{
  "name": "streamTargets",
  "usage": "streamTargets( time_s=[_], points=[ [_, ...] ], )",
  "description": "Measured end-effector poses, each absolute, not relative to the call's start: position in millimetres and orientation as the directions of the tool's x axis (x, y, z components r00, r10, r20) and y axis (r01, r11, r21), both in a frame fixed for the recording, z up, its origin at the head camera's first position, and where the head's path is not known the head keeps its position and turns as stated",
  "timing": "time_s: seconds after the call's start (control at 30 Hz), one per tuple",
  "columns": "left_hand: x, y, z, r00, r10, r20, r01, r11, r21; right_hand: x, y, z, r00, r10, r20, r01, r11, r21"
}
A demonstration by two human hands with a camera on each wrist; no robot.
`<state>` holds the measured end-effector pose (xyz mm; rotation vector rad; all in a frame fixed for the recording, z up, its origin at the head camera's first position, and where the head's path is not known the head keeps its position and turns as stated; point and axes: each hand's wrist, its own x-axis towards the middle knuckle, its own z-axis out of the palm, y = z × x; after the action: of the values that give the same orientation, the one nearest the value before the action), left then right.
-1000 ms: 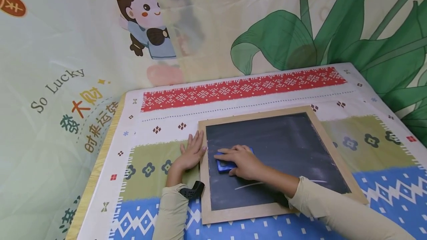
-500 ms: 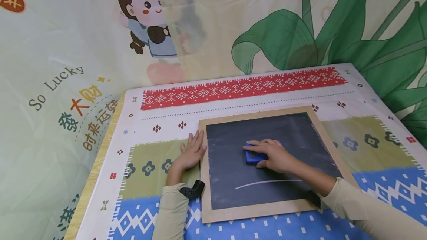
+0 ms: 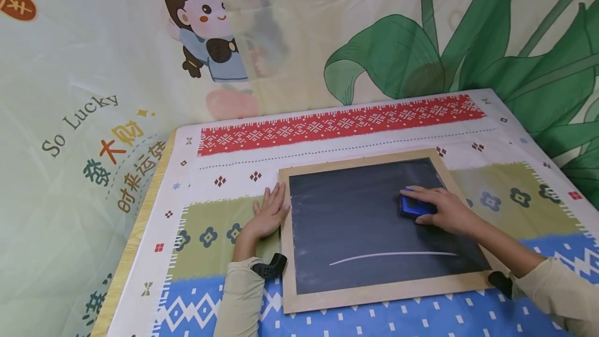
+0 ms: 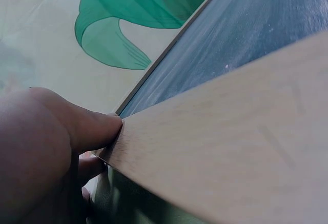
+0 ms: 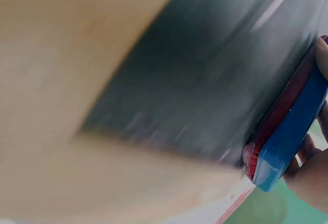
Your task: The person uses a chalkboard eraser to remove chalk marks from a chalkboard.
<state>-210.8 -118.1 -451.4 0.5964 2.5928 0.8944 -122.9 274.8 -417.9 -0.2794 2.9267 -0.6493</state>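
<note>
A framed chalkboard lies on the table, with one curved white chalk line across its lower part. My right hand grips a blue chalkboard eraser against the right side of the board. In the right wrist view the eraser shows a blue back and a dark red pad facing the board. My left hand rests at the left side of the wooden frame, fingers straight. In the left wrist view the thumb presses the frame's edge.
A patterned tablecloth in red, white, green and blue covers the table. Its wooden edge shows at the left. A printed cloth backdrop hangs behind and to the left.
My right hand has swept the eraser from the left side of the board to the right. The whole chalk line is now uncovered. The left hand has stayed put.
</note>
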Motion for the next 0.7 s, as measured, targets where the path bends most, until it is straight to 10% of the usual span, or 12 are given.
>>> streamTargets(
  time_s=[0.7],
  points=[
    [-210, -119, -452, -0.857, 0.491, -0.155, 0.292, 0.712, 0.639, -98, 282, -420, -0.979, -0.197, -0.044, -0.170, 0.923, -0.344]
  ],
)
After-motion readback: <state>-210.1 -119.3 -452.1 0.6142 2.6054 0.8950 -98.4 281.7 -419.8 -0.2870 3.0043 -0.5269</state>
